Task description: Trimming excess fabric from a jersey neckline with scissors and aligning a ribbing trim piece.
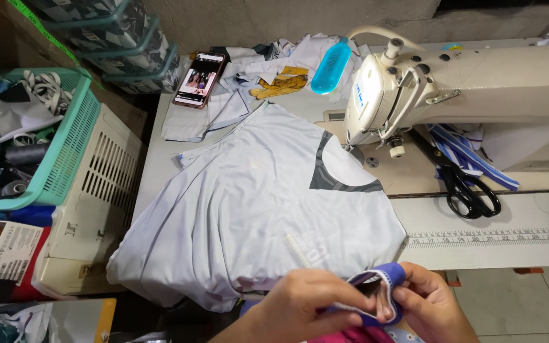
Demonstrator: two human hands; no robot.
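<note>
both hands pinching blue band [376, 289], table edge

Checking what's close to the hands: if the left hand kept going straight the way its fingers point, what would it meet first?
The left hand points rightward, so it would likely meet the blue-edged fabric strip it pinches, then the right hand right behind.

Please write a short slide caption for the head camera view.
Both hands pinch a blue-edged band beside a pale garment at a sewing machine.
</note>
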